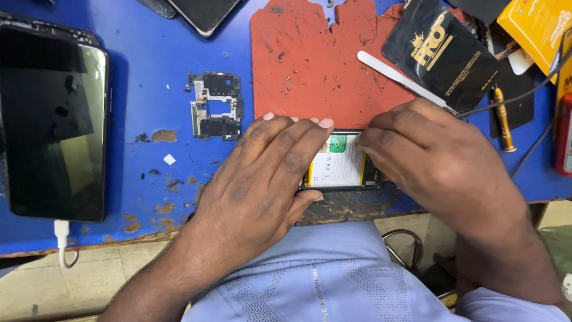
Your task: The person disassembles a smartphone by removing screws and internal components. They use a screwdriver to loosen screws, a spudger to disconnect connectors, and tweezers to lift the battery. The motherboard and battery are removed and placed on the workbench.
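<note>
both hands on opened phone, white battery inside

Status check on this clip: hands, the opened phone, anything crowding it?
Left hand flat on opened phone, pinning it. Right hand fingertips at its battery end. Metal pry tool and black pouch lie close behind; nothing blocks.

Left hand flat, fingers extended; right hand curled, fingertips pinched.
</note>
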